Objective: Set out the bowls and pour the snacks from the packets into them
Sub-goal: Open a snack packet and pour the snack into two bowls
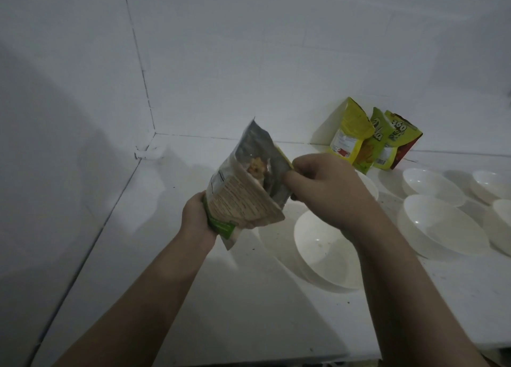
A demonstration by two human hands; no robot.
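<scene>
I saw left hand (197, 214) fingers gripped the open snack packet (246, 189) base | right hand (323, 189) fingers pinched its top edge | empty white bowl (326, 253) on bench (221, 297) below right fingers

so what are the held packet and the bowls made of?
Held packet: looks like thin laminated film, with a silvery foil-like lining showing at the opened mouth and creases in the printed face. Bowls: smooth, glossy white with soft highlights, plastic or melamine or possibly ceramic; the look cannot settle which.
</scene>
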